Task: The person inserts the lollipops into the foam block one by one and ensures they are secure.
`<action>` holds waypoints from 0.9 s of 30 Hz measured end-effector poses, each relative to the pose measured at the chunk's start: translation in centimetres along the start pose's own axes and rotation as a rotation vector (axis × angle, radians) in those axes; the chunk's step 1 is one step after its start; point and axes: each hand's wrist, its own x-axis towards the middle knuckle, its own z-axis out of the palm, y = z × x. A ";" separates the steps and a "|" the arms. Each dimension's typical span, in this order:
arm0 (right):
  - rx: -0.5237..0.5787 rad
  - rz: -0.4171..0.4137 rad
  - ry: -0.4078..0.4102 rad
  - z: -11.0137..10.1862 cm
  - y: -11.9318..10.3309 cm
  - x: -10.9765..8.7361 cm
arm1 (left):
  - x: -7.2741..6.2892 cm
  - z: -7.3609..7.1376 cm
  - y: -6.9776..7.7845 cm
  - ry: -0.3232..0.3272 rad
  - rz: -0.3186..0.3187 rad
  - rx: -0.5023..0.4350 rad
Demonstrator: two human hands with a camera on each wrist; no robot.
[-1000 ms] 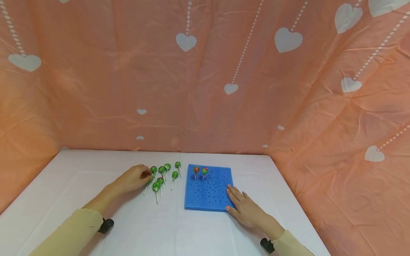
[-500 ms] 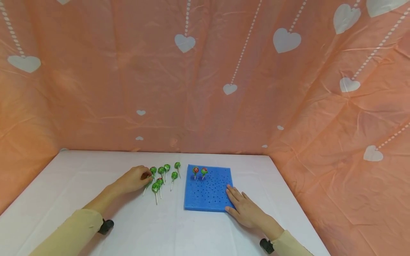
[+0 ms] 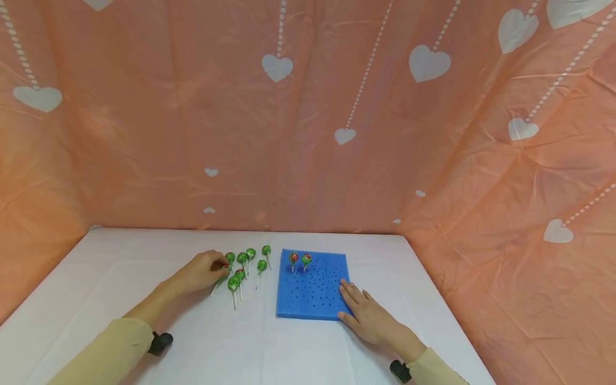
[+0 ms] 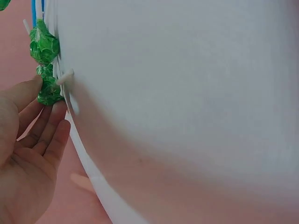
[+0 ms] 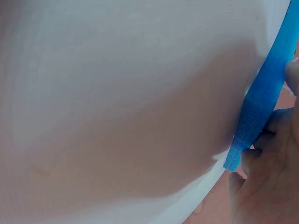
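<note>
My left hand pinches a green-wrapped lollipop between thumb and fingertips, at the left side of a loose group. Its white stick points down towards me in the head view. Other green lollipops lie close to the fingertips, sticks towards me. On the right, a blue foam board dotted with small holes lies flat. Two lollipops with red and green wrappers stand upright in its far left part. My right hand rests on the board's right edge, fingers straight; the right wrist view shows them along its side.
A white cloth covers the table. Behind and beside it hangs an orange curtain with white hearts. One lollipop lies at the back of the group, and another lies between the group and the board.
The stick of the lollipop in my left hand has swung slightly left, while the hand has barely shifted. The right hand stays on the board. The head view has tilted a little upwards.
</note>
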 end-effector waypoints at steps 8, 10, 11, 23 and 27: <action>-0.005 -0.008 0.004 0.0 0.0 0.0 | -0.2 0.0 -0.3 0.039 -0.006 -0.072; -0.007 -0.005 0.003 -0.1 0.0 0.0 | -0.3 0.0 -0.3 0.055 -0.004 -0.088; -0.006 -0.005 0.004 -0.1 -0.1 0.0 | -0.4 -0.1 -0.2 0.063 -0.004 -0.097; 0.002 -0.006 0.000 -0.1 -0.1 -0.1 | -0.9 -0.1 0.8 0.222 -0.003 -0.149; -0.011 -0.006 0.003 0.1 0.0 0.0 | -0.8 -0.1 1.2 0.285 0.023 -0.155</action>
